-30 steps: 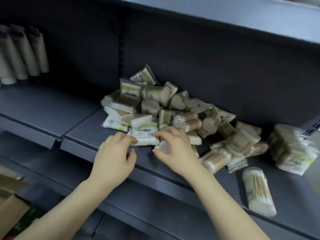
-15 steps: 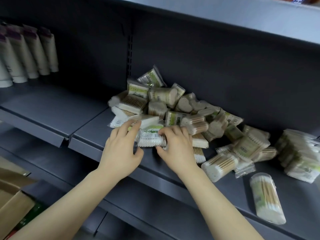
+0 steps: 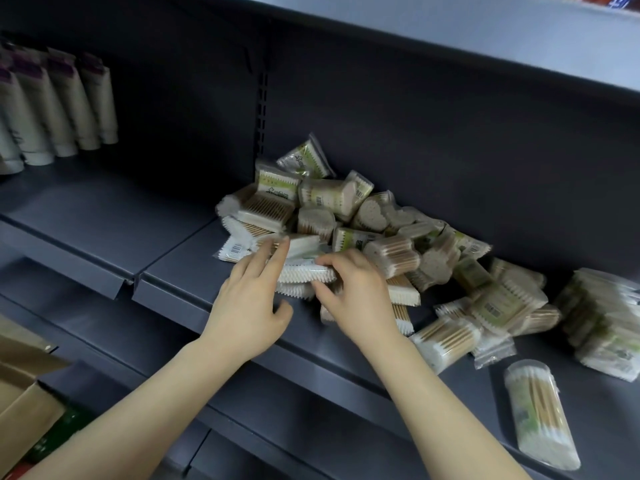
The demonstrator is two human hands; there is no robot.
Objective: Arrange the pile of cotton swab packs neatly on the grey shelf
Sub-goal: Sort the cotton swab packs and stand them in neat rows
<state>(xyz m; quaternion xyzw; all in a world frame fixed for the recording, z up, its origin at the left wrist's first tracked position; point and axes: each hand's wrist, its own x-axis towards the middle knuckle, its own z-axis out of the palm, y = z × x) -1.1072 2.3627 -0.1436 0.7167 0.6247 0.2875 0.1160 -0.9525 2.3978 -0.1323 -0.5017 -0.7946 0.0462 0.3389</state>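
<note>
A loose pile of cotton swab packs [image 3: 377, 220] lies on the grey shelf [image 3: 180, 265] against its back wall. At the pile's front edge a flat pack of white-tipped swabs [image 3: 304, 273] is tilted up on its side over another flat pack [image 3: 294, 292]. My right hand [image 3: 356, 299] grips the tilted pack's right end, fingers curled over the top and thumb beneath. My left hand [image 3: 249, 303] lies with straight fingers across the pack's left end and the packs behind it, thumb spread away from them.
A tidy stack of packs [image 3: 606, 317] stands at the far right, and a cylindrical swab pack [image 3: 540, 417] lies near the shelf's front. Beige tubes [image 3: 62, 105] stand at the back left. A cardboard box [image 3: 20, 403] sits below left. An upper shelf [image 3: 450, 36] overhangs.
Both hands have closed in on the flat front pack. It has been tipped up from lying flat, so its swab tips now face me.
</note>
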